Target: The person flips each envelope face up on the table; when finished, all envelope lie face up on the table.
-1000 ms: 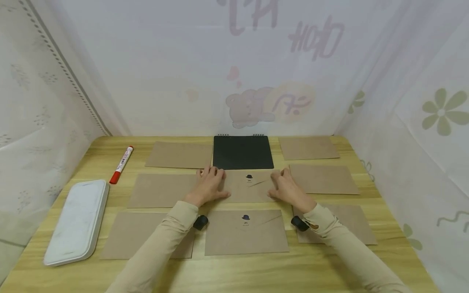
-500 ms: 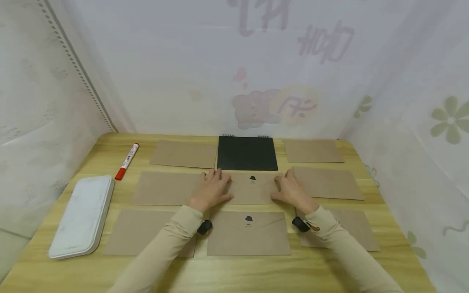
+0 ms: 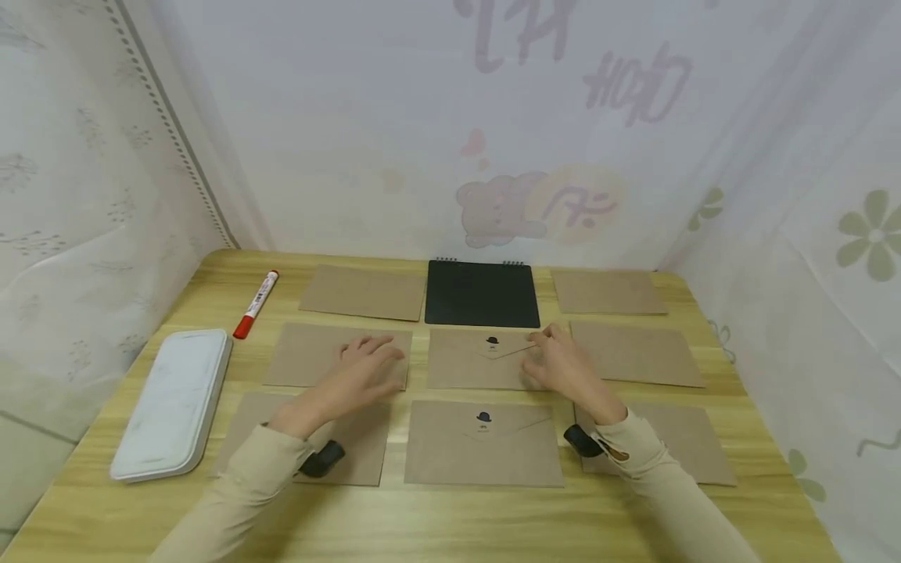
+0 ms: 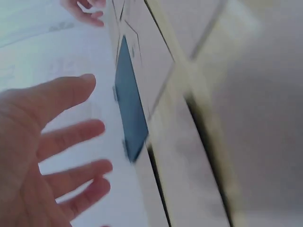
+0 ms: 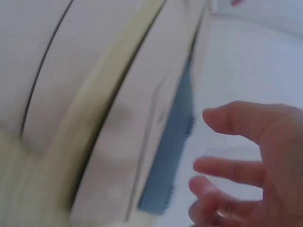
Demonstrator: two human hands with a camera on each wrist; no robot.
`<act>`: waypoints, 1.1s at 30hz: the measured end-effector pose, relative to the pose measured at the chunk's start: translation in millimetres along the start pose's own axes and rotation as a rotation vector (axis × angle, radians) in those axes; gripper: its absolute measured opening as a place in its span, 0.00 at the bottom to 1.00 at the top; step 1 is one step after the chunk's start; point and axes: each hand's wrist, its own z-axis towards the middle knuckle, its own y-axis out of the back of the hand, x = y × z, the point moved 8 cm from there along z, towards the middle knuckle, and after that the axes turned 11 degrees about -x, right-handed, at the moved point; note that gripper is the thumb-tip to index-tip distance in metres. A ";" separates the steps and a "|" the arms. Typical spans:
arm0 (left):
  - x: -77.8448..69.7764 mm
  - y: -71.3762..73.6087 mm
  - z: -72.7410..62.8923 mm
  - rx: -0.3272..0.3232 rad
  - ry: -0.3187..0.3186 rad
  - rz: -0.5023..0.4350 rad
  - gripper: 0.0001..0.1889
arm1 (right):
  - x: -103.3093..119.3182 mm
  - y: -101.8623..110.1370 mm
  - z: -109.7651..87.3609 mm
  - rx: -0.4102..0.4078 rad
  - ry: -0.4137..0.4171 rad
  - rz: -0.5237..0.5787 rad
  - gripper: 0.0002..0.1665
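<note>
The brown envelope (image 3: 457,367) in the middle of the head view lies flat, with a small hat print on its flap. My right hand (image 3: 570,371) is over its right end, fingers loosely bent. In the right wrist view, the thumb (image 5: 227,118) stands apart from the fingers and nothing lies between them. My left hand (image 3: 345,391) is over the left-middle envelope (image 3: 299,356), fingers spread and holding nothing; the left wrist view shows its fingers (image 4: 71,142) apart. A second hat-printed envelope (image 3: 486,457) lies nearer me.
Other brown envelopes (image 3: 362,293) lie in rows on the wooden table (image 3: 450,520). A black spiral-bound pad (image 3: 482,293) is at the back. On the left are a red-and-white marker (image 3: 256,303) and a white rounded case (image 3: 169,407). Patterned white sheeting (image 3: 352,141) encloses the table.
My left hand has left the middle envelope and moved left and toward me, over the left-hand envelopes. My right hand stays by the middle envelope's right end. The head view has shifted slightly.
</note>
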 end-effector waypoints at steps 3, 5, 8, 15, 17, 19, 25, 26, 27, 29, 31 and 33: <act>6.6 19.0 -31.1 -0.014 -0.020 0.022 0.21 | 25.8 6.9 -9.8 0.005 0.127 0.043 0.23; 13.7 29.0 -54.0 -0.003 -0.025 0.062 0.22 | 48.5 4.8 -20.4 0.034 0.216 0.102 0.23; 25.6 37.1 -84.2 0.015 -0.033 0.121 0.26 | 84.2 -0.3 -37.8 0.078 0.343 0.156 0.22; 47.9 47.1 -129.6 -0.061 -0.069 0.128 0.31 | 165.9 -30.1 -74.4 0.176 0.600 0.114 0.19; 54.4 50.6 -138.1 -0.077 -0.065 0.128 0.32 | 184.7 -41.0 -80.6 0.179 0.672 0.100 0.16; 61.6 53.1 -144.4 -0.084 -0.062 0.133 0.34 | 200.9 -50.8 -84.7 0.170 0.740 0.087 0.12; 80.1 56.8 -154.4 -0.094 -0.049 0.131 0.38 | 231.2 -73.0 -83.0 0.080 0.805 0.023 0.08; 82.7 56.0 -155.5 -0.086 -0.039 0.123 0.37 | 233.2 -75.5 -81.4 0.066 0.793 0.010 0.09; 84.9 54.5 -156.5 -0.074 -0.032 0.119 0.37 | 234.7 -77.3 -80.0 0.058 0.779 0.001 0.10; 88.4 51.4 -157.4 -0.051 -0.020 0.115 0.36 | 237.5 -80.2 -77.5 0.033 0.765 -0.021 0.10; 90.9 50.1 -157.1 -0.034 -0.007 0.130 0.36 | 240.2 -82.0 -75.1 -0.001 0.763 -0.033 0.09; 92.1 50.4 -155.6 -0.030 -0.013 0.151 0.35 | 242.8 -83.2 -72.6 -0.033 0.771 -0.039 0.07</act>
